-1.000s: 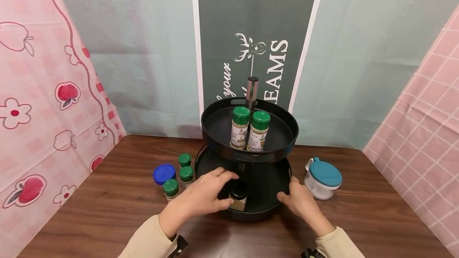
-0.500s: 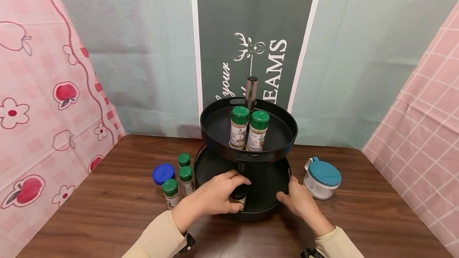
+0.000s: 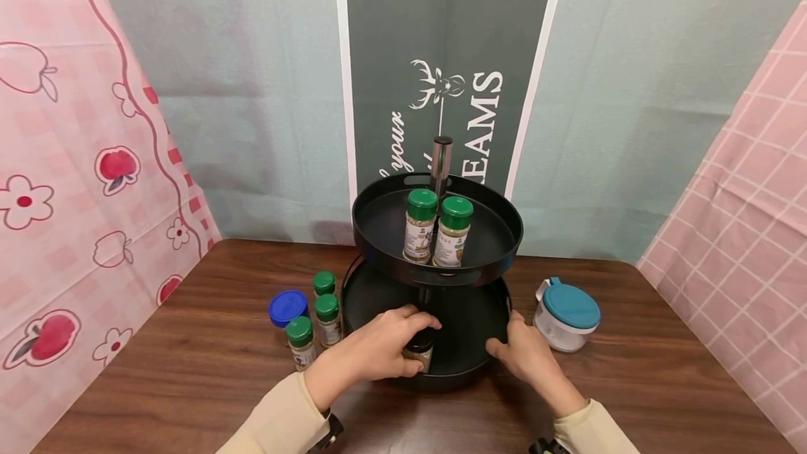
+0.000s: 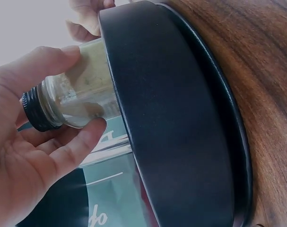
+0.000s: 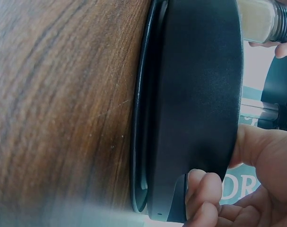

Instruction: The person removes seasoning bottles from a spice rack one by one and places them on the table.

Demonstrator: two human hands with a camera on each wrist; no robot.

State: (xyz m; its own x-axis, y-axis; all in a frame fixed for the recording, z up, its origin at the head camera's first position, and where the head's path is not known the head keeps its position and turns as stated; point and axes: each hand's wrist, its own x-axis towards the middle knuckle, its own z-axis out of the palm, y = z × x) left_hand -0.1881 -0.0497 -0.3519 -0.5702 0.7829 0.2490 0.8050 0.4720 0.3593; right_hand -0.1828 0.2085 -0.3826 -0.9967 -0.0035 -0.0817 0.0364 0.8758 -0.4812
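My left hand (image 3: 378, 345) grips a small glass spice jar (image 4: 89, 78) with a black lid and tan powder inside. In the left wrist view the thumb lies on one side of the glass and fingers on the other. The jar stands at the front of the lower tier (image 3: 466, 328) of a black two-tier round rack. My right hand (image 3: 528, 349) holds that tier's rim on the right, with fingers in the handle cutout, as the right wrist view shows. Two green-capped spice bottles, a left one (image 3: 419, 226) and a right one (image 3: 452, 233), stand on the upper tier (image 3: 494, 230).
Left of the rack are several green-capped bottles (image 3: 300, 338) and a blue-lidded container (image 3: 288, 308). A clear pot with a teal lid (image 3: 570, 310) stands on the right. The brown wooden table (image 3: 656, 356) meets cloth hangings at the back and sides.
My left hand has moved slightly right from beside the jar and now has its fingers around it. The right hand stays on the lower tier's rim.
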